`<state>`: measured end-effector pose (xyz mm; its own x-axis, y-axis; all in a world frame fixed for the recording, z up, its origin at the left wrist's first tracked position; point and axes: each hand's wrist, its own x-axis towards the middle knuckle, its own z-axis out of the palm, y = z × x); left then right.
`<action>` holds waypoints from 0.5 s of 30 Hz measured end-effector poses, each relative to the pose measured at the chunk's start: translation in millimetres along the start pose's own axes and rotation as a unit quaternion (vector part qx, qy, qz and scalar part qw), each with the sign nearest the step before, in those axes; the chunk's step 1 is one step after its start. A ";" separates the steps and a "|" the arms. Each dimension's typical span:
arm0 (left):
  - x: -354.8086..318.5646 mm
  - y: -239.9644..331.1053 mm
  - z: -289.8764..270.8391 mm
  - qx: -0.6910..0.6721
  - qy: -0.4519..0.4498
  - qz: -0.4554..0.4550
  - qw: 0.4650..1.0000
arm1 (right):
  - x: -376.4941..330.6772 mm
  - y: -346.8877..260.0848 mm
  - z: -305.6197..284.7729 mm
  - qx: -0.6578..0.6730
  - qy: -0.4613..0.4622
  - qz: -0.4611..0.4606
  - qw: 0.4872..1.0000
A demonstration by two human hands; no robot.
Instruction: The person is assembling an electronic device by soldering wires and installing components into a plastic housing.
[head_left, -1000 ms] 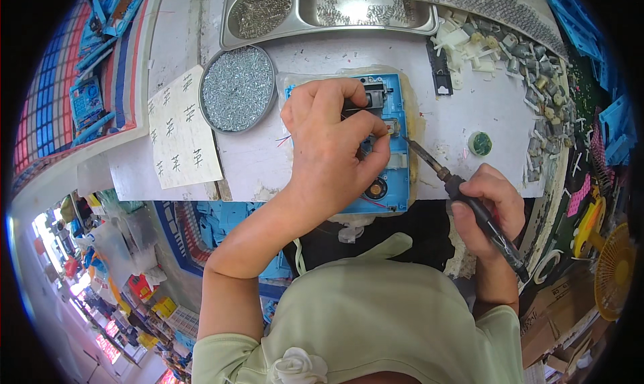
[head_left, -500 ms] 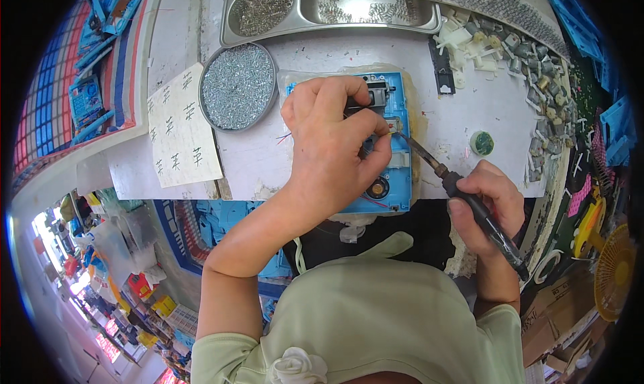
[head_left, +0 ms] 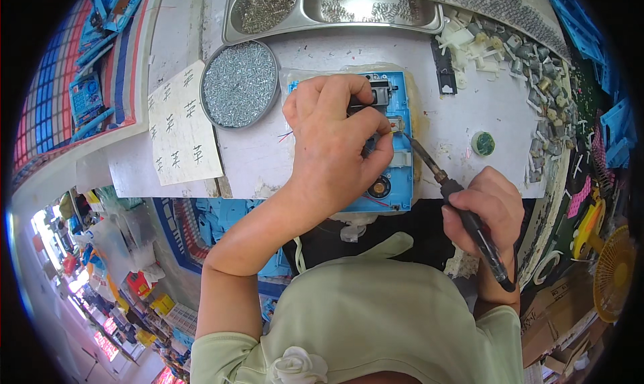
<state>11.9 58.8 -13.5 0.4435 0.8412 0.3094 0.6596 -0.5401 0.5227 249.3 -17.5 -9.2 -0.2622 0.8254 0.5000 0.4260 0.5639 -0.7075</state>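
Observation:
A blue plastic housing (head_left: 402, 195) lies on the table edge in front of me, fitted with small parts and a round speaker (head_left: 380, 186). My left hand (head_left: 329, 139) rests over its left side, thumb and forefinger pinched on what looks like a thin wire; the fingers hide most of it. In my right hand (head_left: 495, 206) is a soldering iron (head_left: 477, 231), gripped by its black handle. Its tip points up and left, close to a small metal part (head_left: 396, 125) on the housing, beside my left fingertips. Whether the tip touches cannot be made out.
Left of the housing stand a round dish of screws (head_left: 239, 85) and a paper with handwriting (head_left: 184, 132). A metal tray (head_left: 335, 31) of springs sits at the back. Small motors and white gears (head_left: 547, 102) heap up at right, near a small round green-topped tin (head_left: 482, 143).
The soldering iron has tilted steeper, its rear end swinging left and down. Its tip has shifted slightly right. My left hand stays almost where it was.

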 end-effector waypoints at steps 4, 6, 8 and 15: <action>0.3 -0.4 0.1 0.001 0.000 0.002 1.000 | -0.6 -1.4 -0.3 -0.001 0.006 0.003 1.000; 0.1 -0.9 0.5 0.001 0.002 0.004 1.000 | 0.2 -0.7 2.2 0.002 0.009 -0.001 1.000; -0.1 -1.1 1.1 0.002 0.006 0.005 1.000 | 1.3 0.7 4.5 0.000 0.008 -0.004 1.000; -0.5 -1.5 1.4 0.005 0.002 0.005 1.000 | -0.9 -1.6 2.7 0.001 0.023 0.007 1.000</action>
<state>11.5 59.1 -15.6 0.4474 0.8361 0.3176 0.6617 -0.5483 0.5114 246.6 -19.1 -9.9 -0.2163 0.8308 0.5127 0.4272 0.5528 -0.7155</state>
